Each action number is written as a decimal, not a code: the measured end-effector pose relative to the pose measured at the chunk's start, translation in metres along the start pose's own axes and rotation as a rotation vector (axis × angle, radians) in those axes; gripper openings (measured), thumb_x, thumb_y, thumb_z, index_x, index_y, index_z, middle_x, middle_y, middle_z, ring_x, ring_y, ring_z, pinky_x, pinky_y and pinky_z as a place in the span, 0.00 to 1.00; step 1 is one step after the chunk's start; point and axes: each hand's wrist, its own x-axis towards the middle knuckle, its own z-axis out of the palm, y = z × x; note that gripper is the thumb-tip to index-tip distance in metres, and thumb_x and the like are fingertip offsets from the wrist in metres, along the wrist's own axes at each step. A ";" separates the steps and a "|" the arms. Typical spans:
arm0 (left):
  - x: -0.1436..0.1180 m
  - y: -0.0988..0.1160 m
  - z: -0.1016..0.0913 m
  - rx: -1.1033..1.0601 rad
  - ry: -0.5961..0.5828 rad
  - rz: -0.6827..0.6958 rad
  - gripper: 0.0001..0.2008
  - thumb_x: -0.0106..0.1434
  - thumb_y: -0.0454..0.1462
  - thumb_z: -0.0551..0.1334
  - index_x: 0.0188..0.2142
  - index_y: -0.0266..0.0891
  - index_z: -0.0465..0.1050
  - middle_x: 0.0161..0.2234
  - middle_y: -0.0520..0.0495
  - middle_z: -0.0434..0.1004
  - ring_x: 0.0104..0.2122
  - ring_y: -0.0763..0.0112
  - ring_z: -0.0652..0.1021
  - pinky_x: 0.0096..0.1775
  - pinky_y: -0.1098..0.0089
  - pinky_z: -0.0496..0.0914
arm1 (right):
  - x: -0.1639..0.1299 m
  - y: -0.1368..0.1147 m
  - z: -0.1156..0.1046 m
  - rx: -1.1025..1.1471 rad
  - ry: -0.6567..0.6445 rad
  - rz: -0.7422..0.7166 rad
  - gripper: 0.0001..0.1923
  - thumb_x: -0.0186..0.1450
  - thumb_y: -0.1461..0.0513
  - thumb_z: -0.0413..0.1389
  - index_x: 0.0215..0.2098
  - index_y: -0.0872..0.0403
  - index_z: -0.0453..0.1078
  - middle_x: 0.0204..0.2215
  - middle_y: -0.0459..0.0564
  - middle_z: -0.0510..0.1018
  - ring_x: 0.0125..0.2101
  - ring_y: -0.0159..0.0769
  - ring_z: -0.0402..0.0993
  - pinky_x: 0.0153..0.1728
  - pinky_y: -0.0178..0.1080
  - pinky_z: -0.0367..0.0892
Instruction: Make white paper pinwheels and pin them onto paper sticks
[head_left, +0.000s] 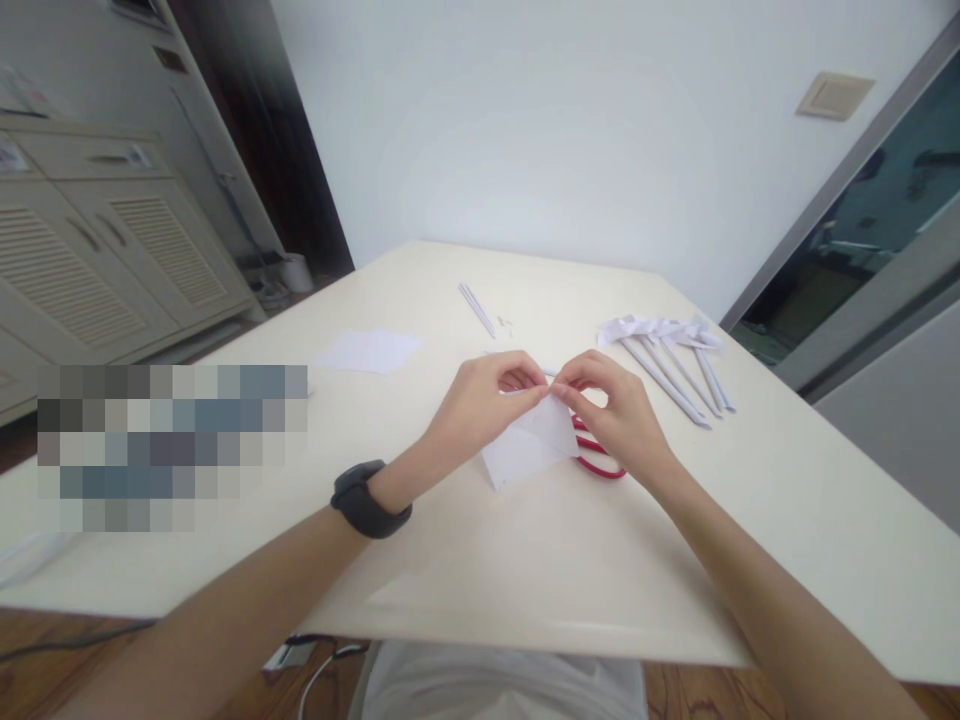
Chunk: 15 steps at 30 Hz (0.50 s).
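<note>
A sheet of white paper (529,445) hangs from my fingertips just above the table. My left hand (502,388), with a black watch (370,500) on its wrist, pinches the paper's upper edge. Right beside it, my right hand (606,395) pinches the same edge, so the two thumbs nearly meet. Partly behind the paper and my right hand lie scissors with red handles (604,472); their blades are hidden. A narrow white strip or roll shows just behind my fingers; I cannot tell whether it belongs to the paper.
Several rolled paper cones (667,385) lie at the right with crumpled paper (652,328) at one end. Thin paper sticks (477,310) and small scraps (505,324) are farther back. Flat paper (369,351) lies left on the cream table (450,580). A blurred patch covers the left side.
</note>
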 end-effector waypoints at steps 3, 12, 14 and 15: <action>-0.001 0.002 0.000 0.004 0.018 0.034 0.05 0.58 0.37 0.58 0.31 0.38 0.71 0.31 0.49 0.76 0.34 0.70 0.76 0.41 0.69 0.69 | 0.001 -0.002 0.000 0.023 0.004 0.002 0.03 0.61 0.66 0.54 0.30 0.53 0.68 0.32 0.46 0.70 0.33 0.31 0.68 0.37 0.36 0.66; -0.004 0.004 0.003 0.330 0.186 0.261 0.04 0.58 0.33 0.58 0.30 0.39 0.71 0.32 0.50 0.73 0.35 0.70 0.73 0.39 0.69 0.66 | -0.002 -0.005 0.001 -0.024 0.041 -0.040 0.05 0.60 0.68 0.53 0.30 0.53 0.67 0.32 0.46 0.69 0.34 0.32 0.68 0.37 0.37 0.66; -0.004 0.004 0.004 0.411 0.207 0.297 0.04 0.59 0.32 0.58 0.30 0.40 0.71 0.33 0.50 0.73 0.35 0.70 0.72 0.40 0.67 0.64 | -0.003 -0.006 0.001 -0.068 0.061 -0.069 0.05 0.60 0.68 0.52 0.30 0.53 0.66 0.32 0.46 0.69 0.35 0.33 0.67 0.37 0.38 0.65; -0.005 0.004 0.005 0.428 0.207 0.308 0.05 0.59 0.32 0.57 0.30 0.40 0.71 0.33 0.50 0.73 0.35 0.70 0.72 0.40 0.67 0.64 | -0.004 -0.006 0.001 -0.089 0.069 -0.083 0.05 0.60 0.69 0.52 0.30 0.53 0.66 0.32 0.46 0.69 0.35 0.33 0.67 0.37 0.38 0.65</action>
